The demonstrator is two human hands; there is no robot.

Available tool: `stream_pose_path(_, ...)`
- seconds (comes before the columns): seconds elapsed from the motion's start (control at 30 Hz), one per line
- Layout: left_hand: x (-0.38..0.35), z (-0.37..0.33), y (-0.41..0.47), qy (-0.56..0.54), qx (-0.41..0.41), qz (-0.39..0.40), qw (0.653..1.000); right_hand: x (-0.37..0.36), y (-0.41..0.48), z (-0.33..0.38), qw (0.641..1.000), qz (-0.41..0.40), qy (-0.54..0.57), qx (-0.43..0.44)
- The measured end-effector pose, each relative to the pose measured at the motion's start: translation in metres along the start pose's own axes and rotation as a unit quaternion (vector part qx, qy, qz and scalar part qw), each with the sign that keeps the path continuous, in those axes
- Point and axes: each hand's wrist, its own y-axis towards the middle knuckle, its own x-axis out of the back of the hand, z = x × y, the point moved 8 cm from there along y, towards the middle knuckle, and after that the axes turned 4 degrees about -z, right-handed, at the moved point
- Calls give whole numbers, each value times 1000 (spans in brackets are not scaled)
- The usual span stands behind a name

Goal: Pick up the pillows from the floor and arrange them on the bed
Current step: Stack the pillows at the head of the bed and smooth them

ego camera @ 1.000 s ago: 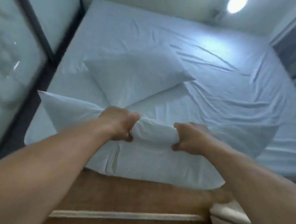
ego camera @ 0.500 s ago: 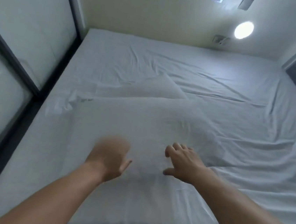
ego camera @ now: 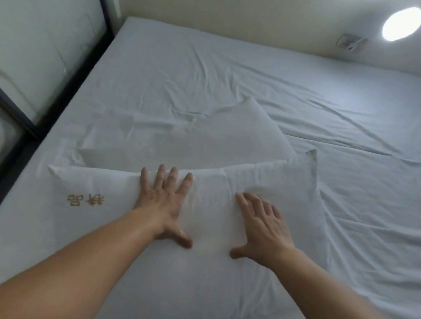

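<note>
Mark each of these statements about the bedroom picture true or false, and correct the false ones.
1. Both bare hands lie flat, fingers spread, on the near white fabric pillow. True: the left hand and the right hand press on it open.
2. The near pillow bears gold embroidered characters. True.
3. The second white pillow lies on the floor. False: it lies on the wrinkled white bed sheet, beyond the near pillow.
4. The round wall lamp is switched off. False: it glows brightly.
5. The right hand grips a pillow corner in a fist. False: it is open, holding nothing.
</note>
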Motion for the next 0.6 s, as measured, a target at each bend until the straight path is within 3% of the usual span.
stream_pose_path(0.1, -12, 3, 24, -16, -15, 21, 1000, -4, 50, 7, 997, 45, -39, 52)
stream_pose_path(0.2, -23, -4, 40, -38, -60, -34, 997, -26, 88, 21, 990, 94, -79, 71)
stream_pose_path(0.3, -16, -3, 48, -90, -101, -78, 988, -31, 107, 31, 993, 41, -86, 72)
stream_pose_path(0.47, 73, 26, 70, -130, -179, -89, 971, 33, 139, 25, 977, 138, 154, 49)
stream_pose_path(0.6, 225, 81, 113, -51, -231, -240, 941, 152, 205, 33, 919, 106, 377, 44)
